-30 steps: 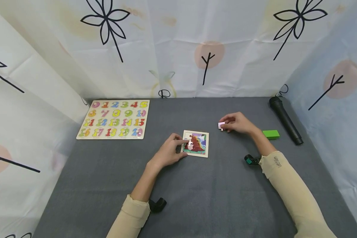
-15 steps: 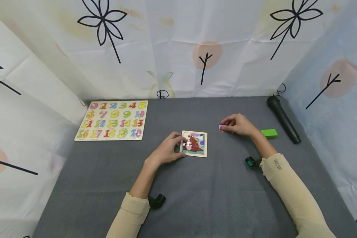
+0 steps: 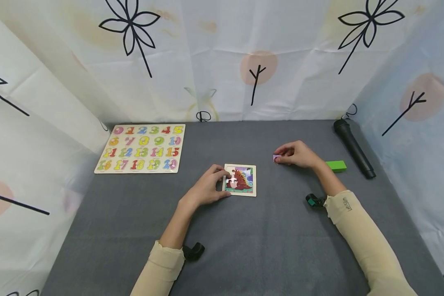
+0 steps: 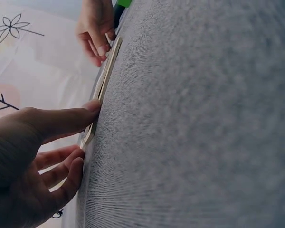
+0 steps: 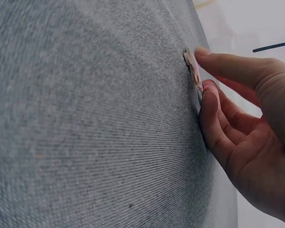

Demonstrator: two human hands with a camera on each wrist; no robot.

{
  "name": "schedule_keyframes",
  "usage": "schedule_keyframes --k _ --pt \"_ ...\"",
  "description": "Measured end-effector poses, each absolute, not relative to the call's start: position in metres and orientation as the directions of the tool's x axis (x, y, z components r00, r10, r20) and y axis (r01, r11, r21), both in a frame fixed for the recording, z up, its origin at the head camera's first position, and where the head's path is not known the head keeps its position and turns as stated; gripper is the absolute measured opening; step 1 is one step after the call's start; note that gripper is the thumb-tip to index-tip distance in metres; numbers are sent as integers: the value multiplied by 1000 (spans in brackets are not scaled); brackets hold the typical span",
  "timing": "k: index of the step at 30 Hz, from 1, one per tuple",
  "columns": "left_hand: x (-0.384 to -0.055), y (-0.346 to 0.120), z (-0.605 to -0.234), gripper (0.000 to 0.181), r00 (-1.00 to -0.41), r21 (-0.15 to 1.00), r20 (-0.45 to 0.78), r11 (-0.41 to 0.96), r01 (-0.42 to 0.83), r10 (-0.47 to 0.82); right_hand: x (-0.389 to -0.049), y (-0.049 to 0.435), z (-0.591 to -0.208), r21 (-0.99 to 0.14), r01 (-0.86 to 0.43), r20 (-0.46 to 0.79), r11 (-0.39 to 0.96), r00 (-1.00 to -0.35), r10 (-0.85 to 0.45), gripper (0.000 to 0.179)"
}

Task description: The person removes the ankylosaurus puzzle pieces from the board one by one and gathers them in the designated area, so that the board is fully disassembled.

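Square pale-wood puzzle tray (image 3: 254, 181) sits slightly further left — left hand (image 3: 207, 187) grips it, likely steadying; right hand (image 3: 297, 155) pinches small purple jigsaw piece (image 3: 275, 156).

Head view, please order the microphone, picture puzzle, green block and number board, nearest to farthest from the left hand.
1. Picture puzzle, touching the left hand.
2. Number board, farther back, left.
3. Green block, right side.
4. Microphone, at the far right.
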State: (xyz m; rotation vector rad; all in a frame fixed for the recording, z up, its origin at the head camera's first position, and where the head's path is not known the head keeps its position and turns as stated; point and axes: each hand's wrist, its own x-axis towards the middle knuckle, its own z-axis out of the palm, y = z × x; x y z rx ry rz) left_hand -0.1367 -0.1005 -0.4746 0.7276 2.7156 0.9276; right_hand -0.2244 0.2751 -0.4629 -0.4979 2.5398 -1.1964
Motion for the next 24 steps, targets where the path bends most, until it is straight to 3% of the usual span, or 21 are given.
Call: schedule_keyframes --k 11,24 --pt "-133 -102 -474 50 -865 615 -9 685 390 501 -223 268 -467 -734 -254 -61 630 -899 -434 28" --pt "-132 -102 -475 51 -874 618 -13 691 375 486 -225 271 -467 -688 -286 -73 667 -888 -455 39"
